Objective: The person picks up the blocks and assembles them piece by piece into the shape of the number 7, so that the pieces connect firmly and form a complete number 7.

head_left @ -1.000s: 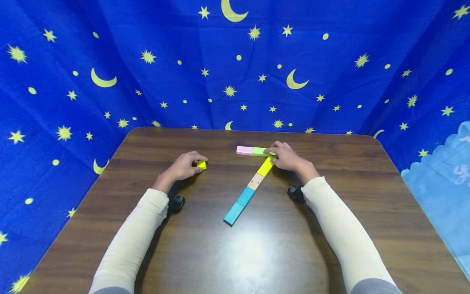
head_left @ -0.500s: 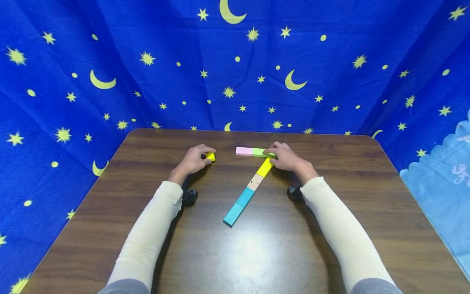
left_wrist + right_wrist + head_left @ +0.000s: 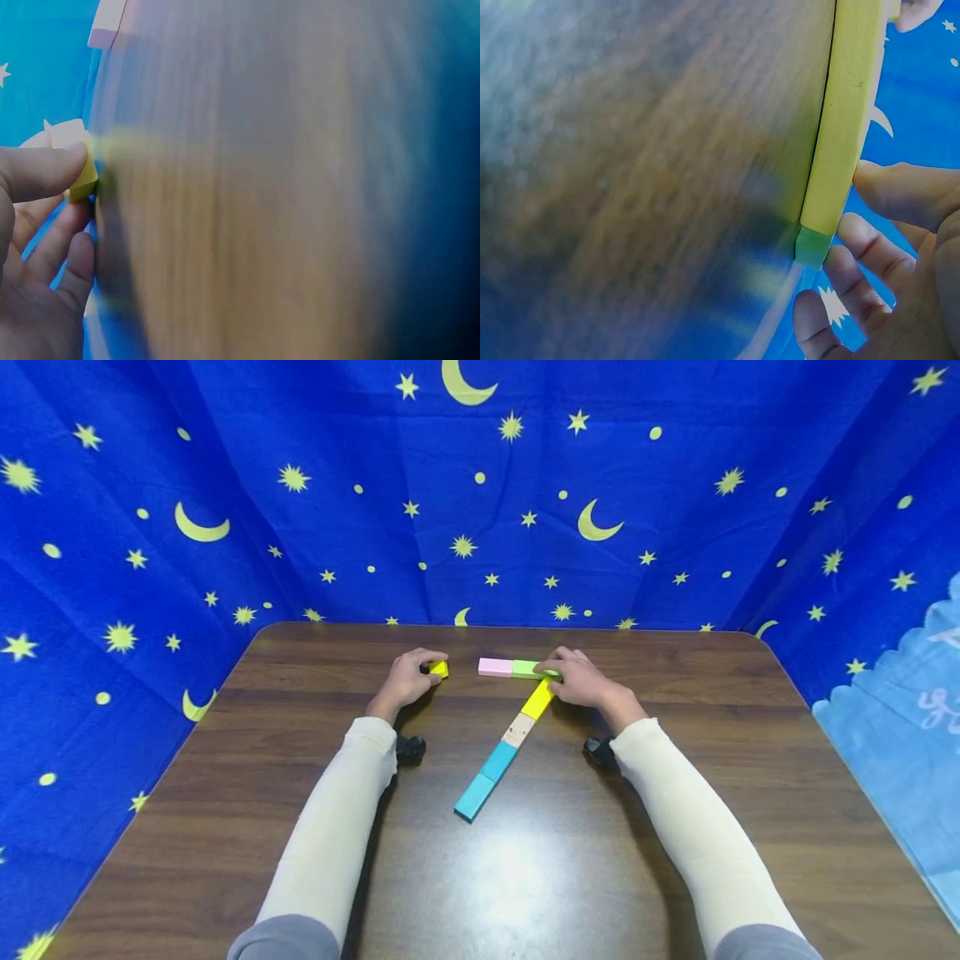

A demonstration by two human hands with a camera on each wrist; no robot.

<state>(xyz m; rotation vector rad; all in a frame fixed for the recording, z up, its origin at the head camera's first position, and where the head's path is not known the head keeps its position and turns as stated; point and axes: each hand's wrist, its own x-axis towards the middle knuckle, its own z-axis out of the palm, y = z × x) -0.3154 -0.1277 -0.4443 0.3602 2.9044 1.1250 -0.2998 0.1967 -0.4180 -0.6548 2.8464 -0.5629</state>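
Note:
At the back of the table, my left hand (image 3: 408,677) pinches a small yellow block (image 3: 439,669) between thumb and fingers. That same yellow block (image 3: 88,176) shows at the left wrist view's edge. A pink block (image 3: 495,667) and a light green block (image 3: 523,669) lie end to end. My right hand (image 3: 585,683) grips the green block's right end, its thumb against a second yellow block (image 3: 537,700). From there a slanting row runs toward me: that yellow block, a speckled beige block (image 3: 518,730) and two blue blocks (image 3: 487,779). The fingers partly cover the corner.
The brown wooden table (image 3: 315,827) ends at a blue curtain (image 3: 360,443) with moons and stars. Pale blue cloth (image 3: 907,735) hangs at the right. A black wrist camera (image 3: 409,750) sits under the left wrist, another camera (image 3: 600,752) under the right.
My left hand has moved right and toward the back with the yellow block, closer to the pink block. The right hand and the laid blocks stay in place.

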